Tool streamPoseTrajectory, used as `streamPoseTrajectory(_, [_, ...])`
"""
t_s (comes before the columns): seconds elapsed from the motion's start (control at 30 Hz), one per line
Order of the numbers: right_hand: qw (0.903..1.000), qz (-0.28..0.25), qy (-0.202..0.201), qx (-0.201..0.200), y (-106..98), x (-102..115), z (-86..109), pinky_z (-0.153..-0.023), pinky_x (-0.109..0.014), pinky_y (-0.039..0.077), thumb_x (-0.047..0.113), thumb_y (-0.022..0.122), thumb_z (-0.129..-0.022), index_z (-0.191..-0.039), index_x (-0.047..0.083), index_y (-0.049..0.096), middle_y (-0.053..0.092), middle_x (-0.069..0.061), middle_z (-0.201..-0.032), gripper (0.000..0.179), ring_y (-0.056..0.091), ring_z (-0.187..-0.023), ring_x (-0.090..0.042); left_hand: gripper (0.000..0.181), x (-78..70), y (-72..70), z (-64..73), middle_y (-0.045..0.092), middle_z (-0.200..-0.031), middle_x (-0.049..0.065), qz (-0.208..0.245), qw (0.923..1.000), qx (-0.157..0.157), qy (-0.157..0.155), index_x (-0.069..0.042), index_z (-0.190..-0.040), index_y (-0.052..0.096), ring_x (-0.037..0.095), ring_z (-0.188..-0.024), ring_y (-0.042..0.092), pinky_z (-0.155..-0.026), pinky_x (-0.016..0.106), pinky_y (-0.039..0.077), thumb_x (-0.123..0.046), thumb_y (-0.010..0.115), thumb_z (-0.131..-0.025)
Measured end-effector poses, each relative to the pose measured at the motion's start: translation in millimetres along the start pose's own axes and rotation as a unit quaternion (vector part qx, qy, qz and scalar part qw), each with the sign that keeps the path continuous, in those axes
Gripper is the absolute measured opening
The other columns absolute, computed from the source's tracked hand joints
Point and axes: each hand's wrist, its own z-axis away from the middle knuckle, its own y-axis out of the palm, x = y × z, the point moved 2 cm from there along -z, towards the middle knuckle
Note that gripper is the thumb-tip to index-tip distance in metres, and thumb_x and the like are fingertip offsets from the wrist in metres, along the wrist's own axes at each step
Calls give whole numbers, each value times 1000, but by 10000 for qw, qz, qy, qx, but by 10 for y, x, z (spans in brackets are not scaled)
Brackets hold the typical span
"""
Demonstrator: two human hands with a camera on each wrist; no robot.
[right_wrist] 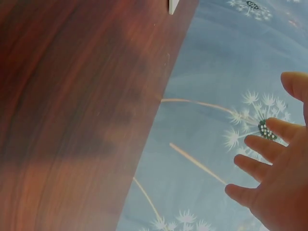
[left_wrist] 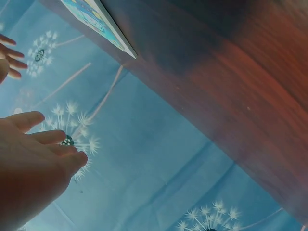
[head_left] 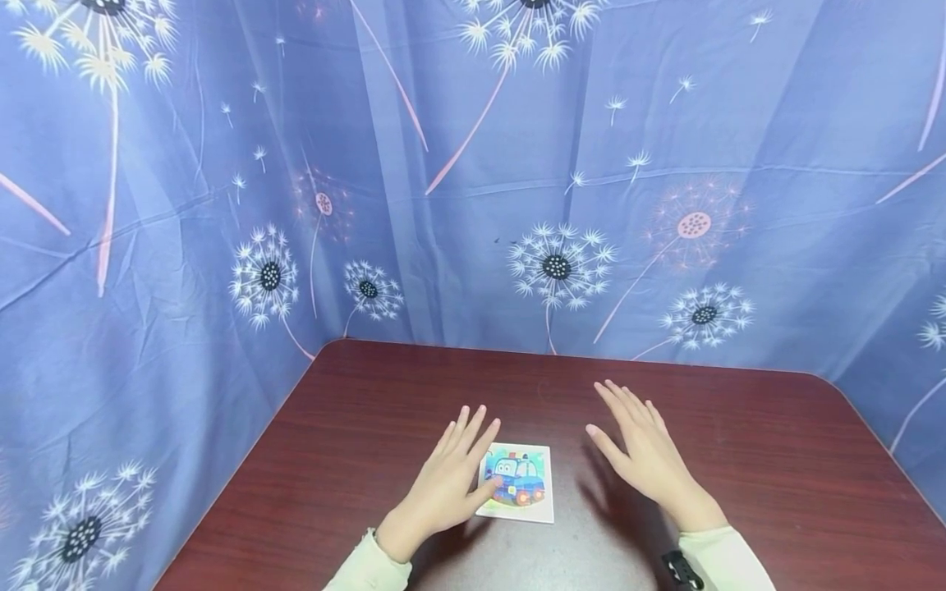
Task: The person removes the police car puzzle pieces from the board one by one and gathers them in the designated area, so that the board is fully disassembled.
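A square picture board (head_left: 528,490) with a blue cartoon car on it lies flat on the table. My left hand (head_left: 447,484) hovers at its left side, fingers straight and spread, the thumb overlapping the board's left edge in the head view. To the right of the board, my right hand (head_left: 654,464) is held above the table, its fingers extended and holding nothing. In the left wrist view the board (left_wrist: 98,21) shows at the top, apart from the left hand (left_wrist: 33,163). The right wrist view has the right hand (right_wrist: 281,168) with spread fingers and only a corner of the board (right_wrist: 173,6).
The dark red-brown wooden table (head_left: 369,386) has rounded far corners. A blue curtain (head_left: 458,271) printed with dandelions hangs behind it and along its sides. A black band (head_left: 681,569) sits at the right wrist, beside a pale sleeve (head_left: 724,558).
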Motion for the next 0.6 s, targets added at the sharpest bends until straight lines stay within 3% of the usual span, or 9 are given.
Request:
streamPoseTrajectory(0.37, [9984,-494,-51,285,123,103,-140,-107,-64,21,33,59,-95,-148,12,37,40,-14,-149,61,34,-137,-36,70,-157,60,32,18,-158,14,61,9990,131,412,-8,-150,32,33,-145,13,-113,49,24,-40,59,-94])
streamPoseTrajectory(0.6, [9923,-1134,-100,485,192,166,-217,-107,-56,30,32,58,-96,-148,13,37,42,-12,-148,60,39,-135,-33,67,-209,129,63,22,-157,14,63,9972,306,678,-8,-150,33,33,-144,18,-113,47,27,-40,55,-95])
